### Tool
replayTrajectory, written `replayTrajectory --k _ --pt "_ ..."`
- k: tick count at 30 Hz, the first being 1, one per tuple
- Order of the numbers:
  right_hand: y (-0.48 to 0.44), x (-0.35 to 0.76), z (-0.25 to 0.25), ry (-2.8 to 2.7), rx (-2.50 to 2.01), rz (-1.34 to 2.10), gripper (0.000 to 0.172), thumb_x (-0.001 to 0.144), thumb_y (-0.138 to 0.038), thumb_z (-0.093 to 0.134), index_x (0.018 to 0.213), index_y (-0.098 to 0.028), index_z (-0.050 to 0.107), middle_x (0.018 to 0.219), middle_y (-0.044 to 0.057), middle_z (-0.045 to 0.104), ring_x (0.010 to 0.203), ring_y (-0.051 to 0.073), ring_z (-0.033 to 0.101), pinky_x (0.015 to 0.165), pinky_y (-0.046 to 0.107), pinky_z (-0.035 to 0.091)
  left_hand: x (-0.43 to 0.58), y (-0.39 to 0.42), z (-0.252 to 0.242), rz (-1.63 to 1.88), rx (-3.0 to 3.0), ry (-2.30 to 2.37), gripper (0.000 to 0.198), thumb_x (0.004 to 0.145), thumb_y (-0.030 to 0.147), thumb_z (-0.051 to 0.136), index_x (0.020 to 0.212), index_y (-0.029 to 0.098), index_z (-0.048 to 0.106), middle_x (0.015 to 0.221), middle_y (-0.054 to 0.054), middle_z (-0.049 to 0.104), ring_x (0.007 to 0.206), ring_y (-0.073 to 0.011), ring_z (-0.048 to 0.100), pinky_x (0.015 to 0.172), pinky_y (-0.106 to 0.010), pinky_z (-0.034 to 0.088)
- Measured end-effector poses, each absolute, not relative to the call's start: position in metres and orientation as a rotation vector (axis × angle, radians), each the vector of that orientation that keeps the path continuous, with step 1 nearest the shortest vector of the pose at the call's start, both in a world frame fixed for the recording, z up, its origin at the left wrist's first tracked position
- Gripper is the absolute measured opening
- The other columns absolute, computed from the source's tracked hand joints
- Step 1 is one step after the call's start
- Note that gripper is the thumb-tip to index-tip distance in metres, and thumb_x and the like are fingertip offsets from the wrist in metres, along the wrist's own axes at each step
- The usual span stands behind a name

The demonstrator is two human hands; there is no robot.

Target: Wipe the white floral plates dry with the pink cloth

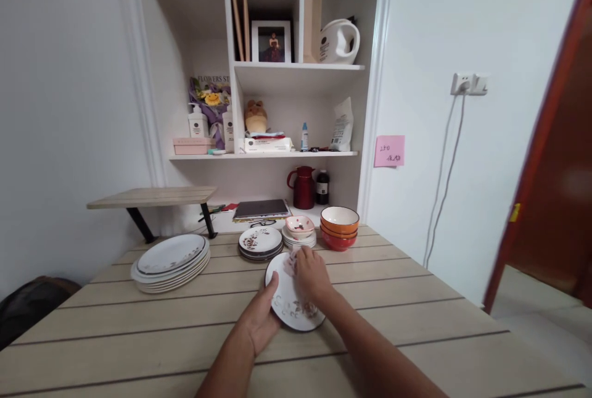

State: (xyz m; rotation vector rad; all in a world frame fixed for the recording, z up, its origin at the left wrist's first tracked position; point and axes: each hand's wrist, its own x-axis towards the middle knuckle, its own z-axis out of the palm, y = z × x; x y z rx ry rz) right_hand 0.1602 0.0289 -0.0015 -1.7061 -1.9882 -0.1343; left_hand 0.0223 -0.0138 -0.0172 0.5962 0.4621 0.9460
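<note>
A white plate (289,302) with a dark rim and a brown flower print is held tilted above the table. My left hand (263,316) grips its left edge, thumb on the face and fingers beneath. Fingers bunched, my right hand (312,271) presses a pale, crumpled cloth (291,261) against the plate's upper part; much of the cloth is hidden by the fingers. Just beyond lies a stack of similar small plates (260,239). Beside it, a small pink patterned bowl (300,226) rests on several white dishes (299,242).
Larger white plates (171,256) are stacked at the table's left, near a raised wooden shelf (152,196). Orange and red bowls (340,228) stand nested at the back right. Behind are a laptop (261,208), a red jug (303,188) and a dark bottle (322,187).
</note>
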Motion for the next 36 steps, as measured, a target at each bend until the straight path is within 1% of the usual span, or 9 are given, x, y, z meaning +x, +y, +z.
replayTrajectory --k 7,14,17,19,21,23,25,28,36 --pt "0.026 0.131 -0.015 -2.055 -1.473 -0.014 0.035 0.086 -0.01 0.043 0.119 -0.016 0.055 0.127 0.012 0.055 0.115 0.021 0.048 0.096 0.031 0.036 0.023 -0.009 -0.023 1.023 0.533 0.375 0.062 0.088 0.051 0.048 0.139 0.017 0.045 0.131 -0.014 0.061 0.125 -0.0259 0.053 0.111 -0.042 0.032" --pt "0.02 0.156 -0.012 -2.09 -1.085 0.355 0.01 0.078 -0.014 0.048 0.08 -0.02 0.056 0.088 0.001 0.062 0.085 0.016 0.055 0.081 0.027 0.042 0.024 -0.013 -0.019 1.06 0.502 0.446 0.055 0.088 0.043 0.053 0.134 0.013 0.051 0.122 -0.015 0.066 0.117 -0.0266 0.059 0.107 -0.041 0.038" --pt "0.023 0.169 -0.006 -1.913 -1.22 0.26 0.011 0.076 -0.015 0.049 0.081 -0.019 0.057 0.106 0.007 0.059 0.099 0.021 0.053 0.088 0.034 0.039 0.024 -0.016 -0.017 1.064 0.544 0.48 0.057 0.084 0.032 0.062 0.137 0.017 0.047 0.119 -0.014 0.068 0.114 -0.0266 0.061 0.105 -0.041 0.039" --pt "0.024 0.177 -0.002 -1.782 -1.288 0.182 0.011 0.071 -0.017 0.054 0.082 -0.019 0.059 0.128 0.011 0.049 0.119 0.028 0.043 0.097 0.042 0.033 0.024 -0.018 -0.016 1.051 0.574 0.489 0.061 0.081 0.025 0.066 0.138 0.018 0.046 0.118 -0.013 0.069 0.113 -0.0274 0.062 0.104 -0.042 0.04" --pt "0.023 0.184 0.001 -1.744 -1.238 0.215 0.012 0.068 -0.018 0.058 0.08 -0.02 0.059 0.134 0.01 0.044 0.126 0.03 0.038 0.099 0.043 0.032 0.022 -0.019 -0.016 1.023 0.586 0.499 0.061 0.08 0.021 0.066 0.137 0.016 0.047 0.115 -0.014 0.07 0.112 -0.0288 0.063 0.104 -0.043 0.04" --pt "0.022 0.192 0.003 -1.752 -1.11 0.412 0.013 0.068 -0.02 0.057 0.08 -0.02 0.055 0.117 0.009 0.054 0.113 0.027 0.05 0.089 0.038 0.04 0.02 -0.02 -0.016 0.988 0.581 0.513 0.059 0.079 0.02 0.066 0.135 0.01 0.05 0.113 -0.017 0.07 0.112 -0.0301 0.063 0.104 -0.044 0.039" --pt "0.021 0.198 0.003 -1.702 -1.01 0.663 0.019 0.068 -0.023 0.057 0.086 -0.021 0.051 0.091 0.003 0.059 0.085 0.02 0.057 0.071 0.03 0.045 0.017 -0.02 -0.017 0.948 0.563 0.531 0.057 0.078 0.02 0.065 0.132 0.004 0.052 0.111 -0.019 0.071 0.111 -0.0312 0.063 0.105 -0.043 0.039" --pt "0.024 0.201 0.0 -1.546 -0.959 0.885 0.028 0.066 -0.024 0.06 0.09 -0.022 0.046 0.071 -0.005 0.054 0.058 0.012 0.049 0.052 0.022 0.038 0.015 -0.022 -0.015 0.922 0.534 0.551 0.059 0.078 0.025 0.066 0.13 0.002 0.052 0.111 -0.02 0.07 0.11 -0.0316 0.063 0.105 -0.043 0.038" --pt "0.035 0.172 -0.017 -1.043 -1.0 0.867 0.028 0.057 -0.02 0.063 0.081 -0.021 0.05 0.055 -0.008 0.053 0.045 0.009 0.044 0.041 0.019 0.03 0.014 -0.017 -0.008 1.189 0.463 0.46 0.07 0.079 0.037 0.066 0.143 0.022 0.04 0.124 -0.013 0.065 0.113 -0.0302 0.062 0.105 -0.046 0.038"
